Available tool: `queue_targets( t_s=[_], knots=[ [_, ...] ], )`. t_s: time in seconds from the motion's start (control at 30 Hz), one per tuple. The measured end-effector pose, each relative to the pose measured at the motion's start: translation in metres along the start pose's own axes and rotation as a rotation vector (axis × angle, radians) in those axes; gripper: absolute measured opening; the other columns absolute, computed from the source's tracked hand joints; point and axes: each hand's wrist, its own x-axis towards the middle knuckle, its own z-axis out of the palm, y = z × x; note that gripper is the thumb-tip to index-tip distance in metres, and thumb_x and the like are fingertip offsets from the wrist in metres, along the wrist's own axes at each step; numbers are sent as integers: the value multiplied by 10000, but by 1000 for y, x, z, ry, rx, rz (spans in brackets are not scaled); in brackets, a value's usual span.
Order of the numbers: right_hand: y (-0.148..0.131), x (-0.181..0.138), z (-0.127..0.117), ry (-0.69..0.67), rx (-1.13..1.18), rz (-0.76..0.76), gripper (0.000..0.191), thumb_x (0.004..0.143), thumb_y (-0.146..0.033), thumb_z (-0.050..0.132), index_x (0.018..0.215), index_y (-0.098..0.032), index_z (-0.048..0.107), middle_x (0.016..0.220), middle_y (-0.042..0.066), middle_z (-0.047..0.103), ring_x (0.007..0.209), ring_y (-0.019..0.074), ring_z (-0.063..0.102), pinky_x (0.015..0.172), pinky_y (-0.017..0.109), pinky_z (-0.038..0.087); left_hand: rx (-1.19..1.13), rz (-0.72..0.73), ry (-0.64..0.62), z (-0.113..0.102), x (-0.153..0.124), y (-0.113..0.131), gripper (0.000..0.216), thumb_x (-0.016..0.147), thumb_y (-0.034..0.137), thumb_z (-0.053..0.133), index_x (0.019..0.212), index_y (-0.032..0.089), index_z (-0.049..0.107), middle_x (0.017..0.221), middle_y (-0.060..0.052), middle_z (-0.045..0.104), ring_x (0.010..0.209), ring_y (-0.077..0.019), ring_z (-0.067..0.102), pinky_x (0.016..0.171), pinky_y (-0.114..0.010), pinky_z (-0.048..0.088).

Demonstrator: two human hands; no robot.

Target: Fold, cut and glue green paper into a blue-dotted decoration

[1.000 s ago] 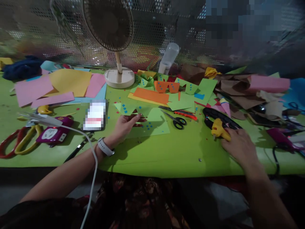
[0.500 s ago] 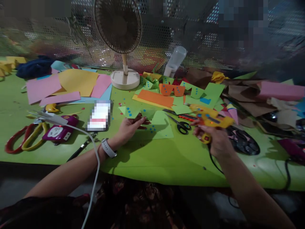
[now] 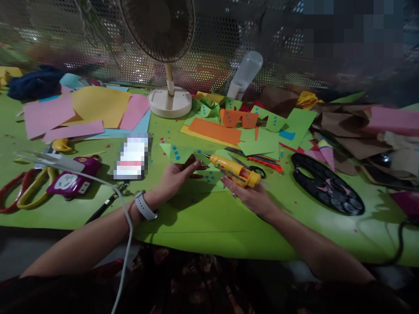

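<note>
A yellow hot glue gun (image 3: 234, 170) is gripped in my right hand (image 3: 250, 196), its nozzle pointing left toward my other hand. My left hand (image 3: 178, 181), with a pale watch on the wrist, has its fingers closed around a green paper cut-out (image 3: 175, 152) marked with blue squares. Below the fingers lies a green paper sheet (image 3: 214, 185) with small blue bits on it. Black-handled scissors (image 3: 257, 171) and a red cutter knife (image 3: 266, 163) rest just behind the glue gun, partly hidden by it.
A phone (image 3: 132, 156) and a purple power adapter (image 3: 76, 178) are on the left, with a white cable (image 3: 126, 218) crossing my left forearm. A fan (image 3: 170, 102) stands behind. Orange paper glasses (image 3: 238, 117) sit among paper scraps. A black palette (image 3: 327, 185) lies right.
My right hand has brought the glue gun left, from beside the palette to close by my left hand. The left hand keeps its hold on the green cut-out.
</note>
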Motion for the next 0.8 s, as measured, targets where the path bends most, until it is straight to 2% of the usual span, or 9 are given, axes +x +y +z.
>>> queue_targets(
  t_s=[0.23,0.33,0.5,0.8],
  knots=[
    [0,0,5,12,45,48,379,787,-518,710,1026,-224,691,959,69,742,895,255,708,854,449,595,9,4,14,1,-2,2,377,696,474,811,811,150,655,883,-63,734,921,-290,738,717,-366,630],
    [-2,-2,6,18,51,66,407,773,-527,719,1014,-200,686,922,75,735,838,244,701,797,419,602,14,15,18,0,-2,1,375,698,468,810,816,147,656,886,-61,736,897,-276,744,705,-348,630],
    [1,-4,4,-2,-27,54,344,793,-526,701,919,-206,681,817,50,696,736,207,653,675,352,573,14,29,-2,-1,-2,1,363,711,457,801,852,153,664,923,-59,743,895,-253,745,716,-332,628],
    [13,-3,3,4,-50,43,326,810,-505,701,945,-208,682,841,48,695,763,211,659,711,380,580,22,15,-11,0,-3,2,356,718,457,788,838,159,637,917,-54,741,906,-258,744,733,-347,628]
  ],
)
